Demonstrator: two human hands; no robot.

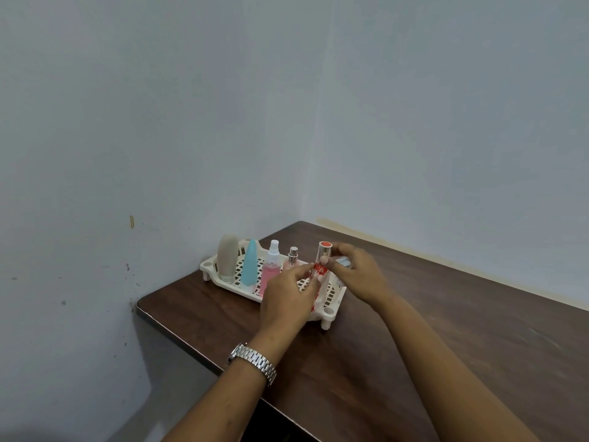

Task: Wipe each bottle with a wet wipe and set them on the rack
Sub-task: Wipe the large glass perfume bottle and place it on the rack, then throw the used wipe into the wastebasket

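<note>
A cream slotted rack [234, 280] stands on the brown table. In it stand a grey squeeze bottle [227, 258], a light blue cone bottle [249, 266], a pink spray bottle [271, 266] and a small perfume bottle [292, 258]. A tall silver bottle with a red label and orange top [322, 255] is upright over the rack's right part. My left hand [287, 301] pinches its label. My right hand [357, 275] holds its upper body with the thumb and also grips a crumpled wet wipe [343, 261].
The brown table [446, 330] sits in a corner between two pale blue walls. Its left edge [178, 333] runs diagonally close to the rack. A metal watch [253, 362] is on my left wrist. Bare tabletop lies right of the rack.
</note>
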